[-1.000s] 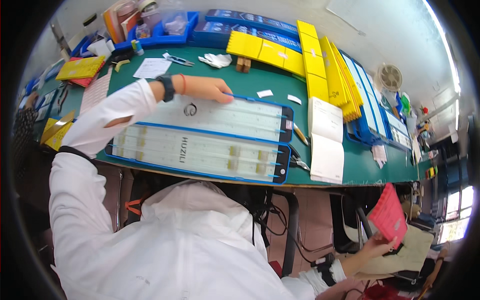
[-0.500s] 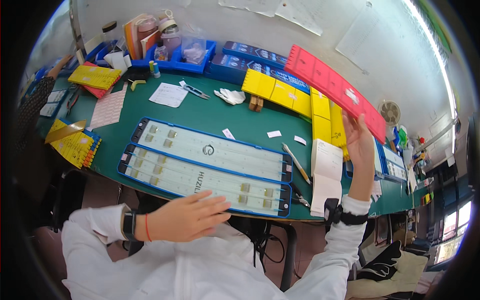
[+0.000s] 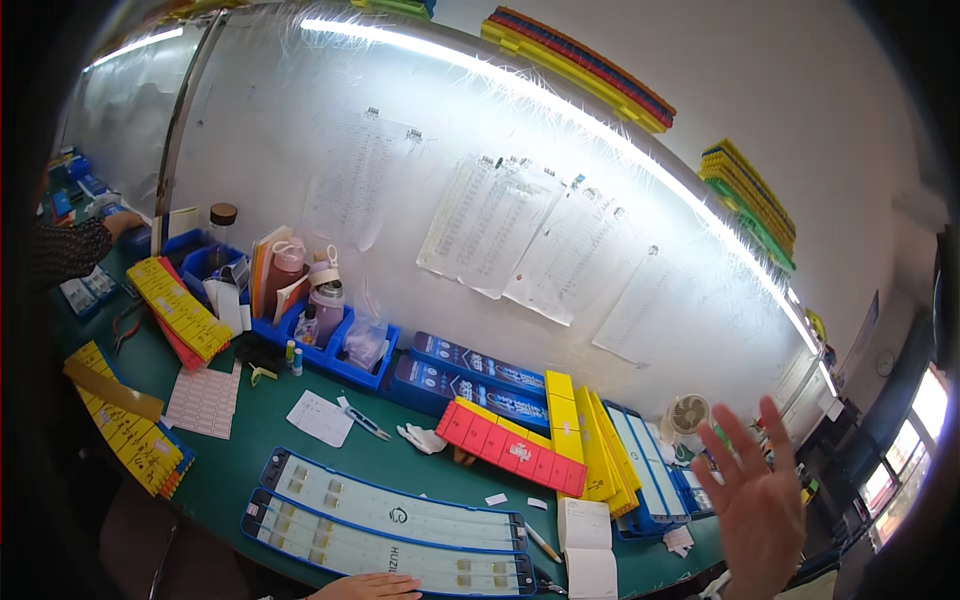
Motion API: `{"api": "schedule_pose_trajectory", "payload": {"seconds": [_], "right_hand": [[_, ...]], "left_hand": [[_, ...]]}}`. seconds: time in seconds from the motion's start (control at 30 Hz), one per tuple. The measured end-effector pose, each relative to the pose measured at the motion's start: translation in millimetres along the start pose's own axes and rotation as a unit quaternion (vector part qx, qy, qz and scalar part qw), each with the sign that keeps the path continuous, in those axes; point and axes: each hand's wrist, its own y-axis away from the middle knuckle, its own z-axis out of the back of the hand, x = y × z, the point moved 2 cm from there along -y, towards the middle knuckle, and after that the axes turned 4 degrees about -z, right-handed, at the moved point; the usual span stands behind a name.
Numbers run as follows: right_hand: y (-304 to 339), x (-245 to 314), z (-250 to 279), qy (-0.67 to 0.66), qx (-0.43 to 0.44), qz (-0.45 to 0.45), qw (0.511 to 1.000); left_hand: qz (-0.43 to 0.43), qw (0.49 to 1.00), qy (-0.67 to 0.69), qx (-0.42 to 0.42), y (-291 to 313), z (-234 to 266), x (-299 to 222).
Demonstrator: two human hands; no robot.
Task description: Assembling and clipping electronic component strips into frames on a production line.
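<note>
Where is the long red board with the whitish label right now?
In the head view, the red board is slightly right of centre, in the lower half, overlapping yellow boards, just right of the crumpled white item and above the open notebook.

Green worktop (image 3: 400,468), blue-edged case (image 3: 370,515)

The worktop is plain dark green. The case is blue at the rim, whitish across its panels and black at the ends, with dull yellow-grey patches. The red board (image 3: 490,442) carries thin dark cross-lines and a white mark. The leaning boards (image 3: 593,450) are bright yellow. The cartons (image 3: 470,385) are deep blue with paler print. The paper sheet (image 3: 205,400) is pale pink, grid-patterned. The strip (image 3: 115,390) is brownish gold. The overhead stack (image 3: 580,65) shows red, dark blue and yellow bands. A co-worker's sleeve (image 3: 75,245) is dark with pale dots.
</note>
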Motion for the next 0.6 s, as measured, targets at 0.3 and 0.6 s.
{"api": "schedule_pose_trajectory", "payload": {"seconds": [0.3, 0.6], "right_hand": [[-276, 111, 53, 0.281, -0.129, 0.022, 0.951], [-480, 52, 92, 0.562, -0.26, -0.084, 0.781]], "left_hand": [[0.016, 0.997, -0.028, -0.07, 1, -31, 23], [-0.086, 0.985, -0.128, -0.076, 28, -60, 39]]}}
